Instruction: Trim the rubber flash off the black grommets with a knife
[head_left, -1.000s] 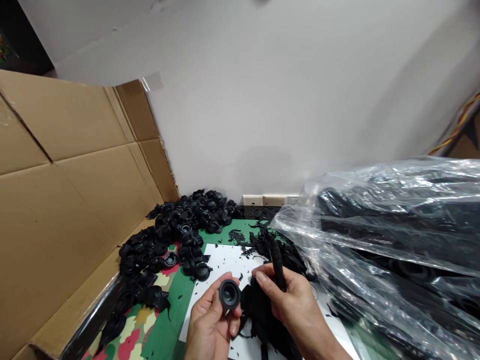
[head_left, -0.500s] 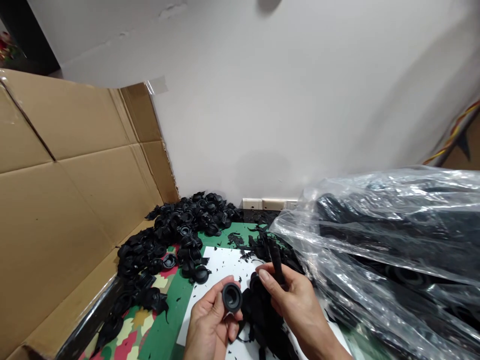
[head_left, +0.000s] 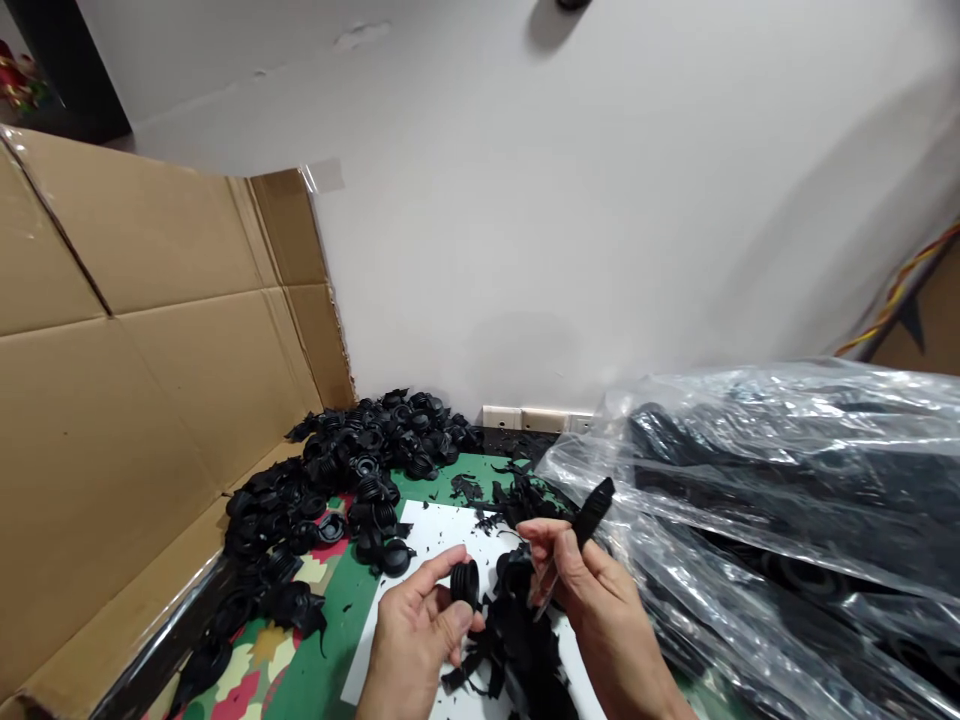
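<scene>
My left hand [head_left: 420, 630] pinches a small black ribbed rubber part [head_left: 465, 582] between thumb and fingers, turned edge-on. My right hand [head_left: 589, 600] grips a knife with a black handle [head_left: 592, 510]; its thin blade points down-left toward the part. Both hands hover over a white sheet [head_left: 442, 535] littered with black rubber trimmings [head_left: 517, 650]. A heap of similar black rubber parts [head_left: 352, 470] lies to the left, apart from the hands.
An opened cardboard box wall [head_left: 135, 340] stands on the left. A big clear plastic bag [head_left: 787, 500] full of black parts fills the right side. A white wall [head_left: 562, 200] is behind, and a green patterned mat [head_left: 315, 650] lies under the sheet.
The left hand has turned the rubber part from face-on to edge-on. The right hand has tilted the knife so its handle leans up-right and the blade points at the part.
</scene>
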